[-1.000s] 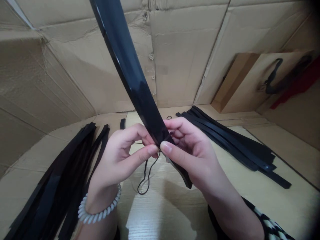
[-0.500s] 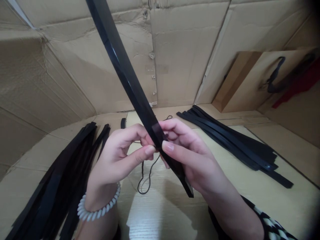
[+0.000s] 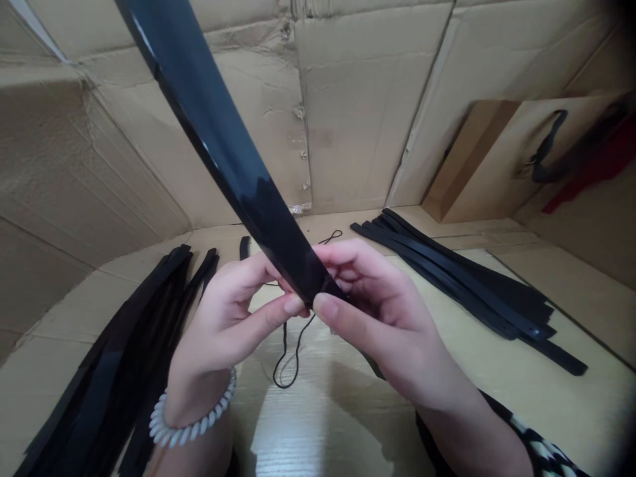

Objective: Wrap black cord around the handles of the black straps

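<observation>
Diagonally, the black strip [image 3: 236, 159] slants toward upper left, pinched by both hands [image 3: 390, 321].

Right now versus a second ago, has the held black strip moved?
Yes. The upper part of the black strip has swung left, farther from the vertical seam in the cardboard wall.

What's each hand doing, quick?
Left hand: closed at the black strip's edge; can't tell if it's pinching the cord.
Right hand: closed, holding the strip's lower part.

No text, label, brand, number or sign can be read anywhere in view.
</observation>
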The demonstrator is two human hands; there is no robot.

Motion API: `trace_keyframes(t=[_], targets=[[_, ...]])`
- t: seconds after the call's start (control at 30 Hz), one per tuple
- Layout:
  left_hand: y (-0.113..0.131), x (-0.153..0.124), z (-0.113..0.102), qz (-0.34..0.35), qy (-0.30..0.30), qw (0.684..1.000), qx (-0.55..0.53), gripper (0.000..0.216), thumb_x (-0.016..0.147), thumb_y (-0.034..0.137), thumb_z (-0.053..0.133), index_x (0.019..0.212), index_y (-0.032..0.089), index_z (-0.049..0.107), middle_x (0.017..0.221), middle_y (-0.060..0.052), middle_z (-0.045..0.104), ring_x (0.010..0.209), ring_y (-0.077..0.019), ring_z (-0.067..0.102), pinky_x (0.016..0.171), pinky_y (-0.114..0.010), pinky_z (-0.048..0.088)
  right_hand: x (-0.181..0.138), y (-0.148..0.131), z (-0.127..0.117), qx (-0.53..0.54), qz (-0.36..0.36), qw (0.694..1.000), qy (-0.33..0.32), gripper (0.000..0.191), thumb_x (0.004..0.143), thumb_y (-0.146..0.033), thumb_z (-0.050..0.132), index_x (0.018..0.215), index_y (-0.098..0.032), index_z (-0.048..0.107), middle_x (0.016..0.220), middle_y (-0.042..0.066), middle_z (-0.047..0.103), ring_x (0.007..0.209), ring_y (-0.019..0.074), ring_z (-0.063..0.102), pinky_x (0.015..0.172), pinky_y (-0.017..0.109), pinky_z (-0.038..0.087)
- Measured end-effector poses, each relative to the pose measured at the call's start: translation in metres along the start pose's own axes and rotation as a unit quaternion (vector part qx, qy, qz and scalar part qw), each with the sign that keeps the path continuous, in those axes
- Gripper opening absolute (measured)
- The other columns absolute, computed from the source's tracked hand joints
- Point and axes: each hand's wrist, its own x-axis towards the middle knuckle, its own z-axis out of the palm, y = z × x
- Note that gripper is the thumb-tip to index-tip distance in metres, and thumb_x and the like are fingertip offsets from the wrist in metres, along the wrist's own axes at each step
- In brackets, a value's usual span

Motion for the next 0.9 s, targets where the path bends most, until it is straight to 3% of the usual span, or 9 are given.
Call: trace_keyframes(t=[0.17,0.37,0.5,0.63,0.77,0.9], targets=[[-0.003,0.0,0.001,0.013,0.018,1.0,0.014,0.008,0.09,0.027,0.065,0.097,0.024,0.068,0.08,-0.001,0.066,0.069,-0.0139,0.062,0.064,-0.026,0.055,-0.004,0.0,0.004,-0.041,-0.048,0.998,0.022,0.033,0.086,-0.01,0.065,0.114,-0.028,0.062,0.102,-0.002,0.069,0.088,0.0105,0.064,0.081,0.023,0.055],[-0.001,0.001,0.006,0.011,0.005,1.0,-0.013,0.019,0.091,0.027,0.064,0.109,0.027,0.071,0.092,-0.003,0.07,0.079,-0.0148,0.066,0.072,-0.027,0.057,-0.007,-0.001,0.004,-0.028,-0.02,0.999,0.038,0.031,0.083,-0.012,0.07,0.106,-0.031,0.064,0.085,-0.003,0.066,0.084,0.012,0.062,0.069,0.022,0.052],[-0.003,-0.001,0.009,-0.004,0.032,0.999,-0.019,0.012,0.091,0.028,0.065,0.101,0.026,0.071,0.081,-0.001,0.067,0.068,-0.0121,0.061,0.062,-0.023,0.054,-0.002,-0.002,0.003,0.018,0.009,0.999,0.025,0.024,0.082,-0.013,0.071,0.101,-0.027,0.065,0.084,-0.003,0.065,0.077,0.0094,0.06,0.07,0.02,0.052],[-0.005,0.0,0.01,-0.007,0.042,0.999,0.005,0.011,0.089,0.033,0.067,0.088,0.022,0.066,0.074,-0.001,0.061,0.065,-0.0132,0.058,0.06,-0.025,0.054,0.002,0.0,-0.001,0.081,0.025,0.996,0.0,0.018,0.086,-0.016,0.068,0.101,-0.024,0.065,0.092,-0.001,0.068,0.083,0.008,0.063,0.076,0.018,0.053],[-0.001,0.001,0.018,-0.015,0.076,0.997,0.016,0.01,0.09,0.029,0.066,0.085,0.021,0.062,0.066,0.0,0.056,0.055,-0.0108,0.052,0.049,-0.023,0.047,0.006,0.005,-0.004,0.139,0.035,0.99,-0.01,0.012,0.087,-0.02,0.066,0.098,-0.024,0.066,0.086,-0.002,0.066,0.065,0.006,0.057,0.057,0.015,0.049],[0.005,0.0,0.026,-0.013,0.121,0.992,0.021,0.011,0.09,0.027,0.065,0.083,0.021,0.06,0.056,0.004,0.047,0.043,-0.0066,0.038,0.036,-0.02,0.029,0.008,0.009,-0.005,0.164,0.068,0.984,0.005,0.012,0.084,-0.027,0.069,0.096,-0.024,0.067,0.079,-0.001,0.061,0.053,0.0057,0.046,0.043,0.015,0.039]])
